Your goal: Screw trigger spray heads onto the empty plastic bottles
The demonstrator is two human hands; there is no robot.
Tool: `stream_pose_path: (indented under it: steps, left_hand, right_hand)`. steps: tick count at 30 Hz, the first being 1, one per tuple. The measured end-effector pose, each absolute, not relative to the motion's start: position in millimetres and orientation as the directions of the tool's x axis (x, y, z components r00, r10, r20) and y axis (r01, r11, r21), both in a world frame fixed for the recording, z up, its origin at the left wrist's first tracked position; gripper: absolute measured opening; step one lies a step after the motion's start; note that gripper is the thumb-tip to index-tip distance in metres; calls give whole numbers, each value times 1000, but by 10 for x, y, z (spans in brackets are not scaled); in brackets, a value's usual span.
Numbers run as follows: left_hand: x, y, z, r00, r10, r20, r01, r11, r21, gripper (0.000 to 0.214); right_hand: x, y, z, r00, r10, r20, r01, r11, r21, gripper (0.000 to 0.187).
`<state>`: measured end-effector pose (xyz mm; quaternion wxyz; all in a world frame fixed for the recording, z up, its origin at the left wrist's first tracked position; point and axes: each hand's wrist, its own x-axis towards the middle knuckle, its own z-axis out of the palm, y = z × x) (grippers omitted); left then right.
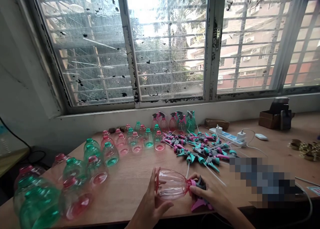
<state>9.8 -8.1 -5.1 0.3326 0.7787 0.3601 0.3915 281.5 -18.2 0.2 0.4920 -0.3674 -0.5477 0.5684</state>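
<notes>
At the near edge of the wooden table (132,175), the left hand (152,202) is cupping the base of a clear pink bottle (172,184), which is lying on its side just above the tabletop, fingers and thumb curling against it. The right hand (212,195) is closing its fingers around a pink-and-black spray head (200,202) at the bottle's neck (its trigger is pointing down). A pile of loose spray heads (200,149) is lying just beyond, and empty bottles (110,154) are standing to the left.

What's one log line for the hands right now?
left hand: holds pink bottle | right hand: grips sprayer head at bottle's neck | pink bottle: sideways above table
</notes>
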Motion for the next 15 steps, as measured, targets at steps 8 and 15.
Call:
stream_pose_path:
  steps: [8,15]
  left_hand:
    - [127,-71,-61,386,827,408,393,-548,738,84]
    - [81,-22,-118,415,825,383,359,-535,764,100]
  right_hand:
    - [2817,-166,-13,-250,962,114,-148,78,-986,46]
    - [2798,-212,67,-247,965,89,-148,53,-987,46]
